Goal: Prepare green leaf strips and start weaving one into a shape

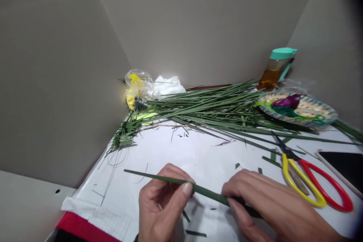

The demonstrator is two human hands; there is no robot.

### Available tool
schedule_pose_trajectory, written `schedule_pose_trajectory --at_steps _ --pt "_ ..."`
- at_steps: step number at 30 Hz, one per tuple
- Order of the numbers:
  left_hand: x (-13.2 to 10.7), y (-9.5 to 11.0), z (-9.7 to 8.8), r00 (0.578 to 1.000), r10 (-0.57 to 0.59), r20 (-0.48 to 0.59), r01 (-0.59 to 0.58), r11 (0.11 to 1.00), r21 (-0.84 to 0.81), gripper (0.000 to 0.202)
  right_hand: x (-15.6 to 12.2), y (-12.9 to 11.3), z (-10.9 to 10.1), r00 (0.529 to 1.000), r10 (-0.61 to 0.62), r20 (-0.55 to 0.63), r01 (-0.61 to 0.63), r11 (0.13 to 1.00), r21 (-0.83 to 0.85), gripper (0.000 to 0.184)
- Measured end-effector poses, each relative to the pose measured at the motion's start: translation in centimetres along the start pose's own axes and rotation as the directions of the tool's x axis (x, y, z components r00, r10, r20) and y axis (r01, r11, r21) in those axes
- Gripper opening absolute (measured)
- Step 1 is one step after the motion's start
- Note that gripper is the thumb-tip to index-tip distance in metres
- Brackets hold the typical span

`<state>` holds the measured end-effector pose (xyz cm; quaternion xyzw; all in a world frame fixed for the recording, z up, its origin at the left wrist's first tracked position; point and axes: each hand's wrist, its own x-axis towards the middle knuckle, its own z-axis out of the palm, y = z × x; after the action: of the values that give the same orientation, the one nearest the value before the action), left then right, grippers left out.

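Observation:
My left hand (163, 202) pinches a long green leaf strip (207, 192) between thumb and fingers, low over a white table sheet (198, 155). The strip's thin end sticks out to the left past that hand. My right hand (266, 206) grips the same strip a little further right, fingers curled over it. Both hands sit at the near edge of the table.
A big pile of green leaf strips (215, 107) lies across the back. Scissors (309, 181) with one yellow and one red handle lie at the right. A woven plate (300, 107), a teal-capped bottle (276, 68), plastic bags (141, 85) and a dark phone (346, 166) stand around.

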<state>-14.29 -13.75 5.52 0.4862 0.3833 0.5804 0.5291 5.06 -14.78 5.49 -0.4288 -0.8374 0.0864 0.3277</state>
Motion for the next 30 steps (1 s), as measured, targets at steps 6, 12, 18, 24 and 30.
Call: schedule_pose_trajectory --at_steps 6,12,18,24,30 --pt "-0.1 0.1 0.6 0.997 -0.079 0.001 0.079 0.997 -0.010 0.011 0.7 -0.7 -0.6 0.996 0.078 0.044 -0.080 0.996 0.035 0.018" --pt "-0.4 -0.4 0.7 0.987 -0.156 0.042 0.153 0.987 0.054 0.014 1.3 -1.1 -0.5 0.994 0.098 0.047 -0.102 0.992 0.077 0.015" --pt "-0.2 -0.7 0.3 0.987 -0.123 0.101 0.116 0.991 0.073 0.013 2.3 -1.5 -0.4 0.993 0.075 0.092 -0.087 0.988 0.129 0.014" --pt "-0.2 -0.4 0.5 0.985 -0.154 0.081 0.145 0.984 0.102 0.015 2.6 -1.4 0.1 0.990 0.083 0.118 -0.097 0.988 0.117 0.014" --pt "-0.3 -0.2 0.9 0.972 -0.233 0.017 0.233 0.972 0.040 0.023 2.6 -1.2 0.0 0.991 0.077 0.110 -0.087 0.993 0.084 0.015"
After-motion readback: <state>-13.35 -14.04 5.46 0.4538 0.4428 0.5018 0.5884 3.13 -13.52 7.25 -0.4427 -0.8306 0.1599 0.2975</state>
